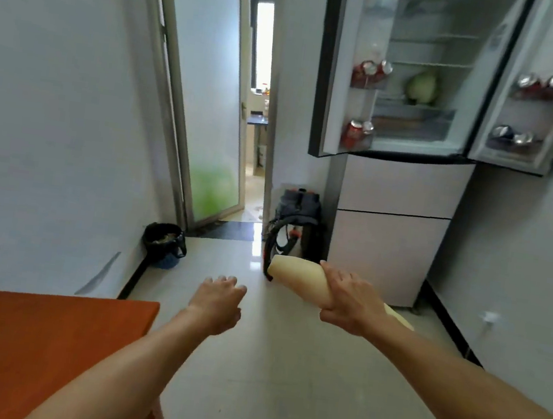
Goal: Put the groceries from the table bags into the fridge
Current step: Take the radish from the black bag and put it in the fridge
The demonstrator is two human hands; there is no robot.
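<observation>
Step in hand: one item in transit from the tabletop (43, 337) to the open fridge (400, 186).

The right hand (349, 300) is wrapped round the middle of a long white radish (294, 276). The radish is in the air above the floor, tilted, with its thick end toward the fridge and well apart from it. The left hand (218, 301) holds nothing, its fingers loosely spread, just past the tabletop corner. Both upper fridge doors are open; cans (372, 71) sit in the door racks and a green cabbage (422, 86) lies on a middle shelf, with bare shelves above. The bags are out of view, so remaining stock cannot be assessed. Judgement: the next move calls for closing the gap to the fridge, raising the radish to shelf height and laying it on a free shelf clear of the cabbage. Its length may require angling it in.
</observation>
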